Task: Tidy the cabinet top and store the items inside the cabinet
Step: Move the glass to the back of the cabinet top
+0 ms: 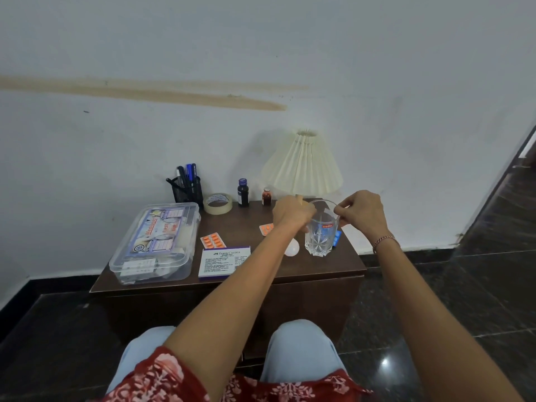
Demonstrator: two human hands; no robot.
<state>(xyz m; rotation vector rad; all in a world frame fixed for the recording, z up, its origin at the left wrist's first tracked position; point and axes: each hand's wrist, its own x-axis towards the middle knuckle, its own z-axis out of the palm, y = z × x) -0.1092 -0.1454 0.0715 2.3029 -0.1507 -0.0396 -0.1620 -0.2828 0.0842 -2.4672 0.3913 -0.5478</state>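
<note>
The cabinet (333, 266) sits in the lower middle of the frame against a white wall, and its top surface is crowded. The glass (320, 236) stands upright right of centre, near the surface's right edge. The right hand (364, 211) pinches its rim from the right. The left hand (291, 214) is curled against the glass's left side; whether it grips anything I cannot tell.

A blue packet (337, 237) lies just behind the glass, and a white bulb (292, 247) lies just to its left, partly under the left forearm. One pill strip (266, 228) peeks out beside the left wrist; another strip (213, 241) lies further left, above the pad box (224, 261), which reaches close to the front edge.

A clear plastic box (156, 242) fills the left side, its near corner at the front-left edge. Along the back edge stand a pen holder (188, 191), tape (217, 203), a dark bottle (243, 192), a small red bottle (266, 196) and a lamp (301, 166).

Bare wood shows in two places — in front of the glass towards the front-right corner, and in a patch between the tape and the strips.
</note>
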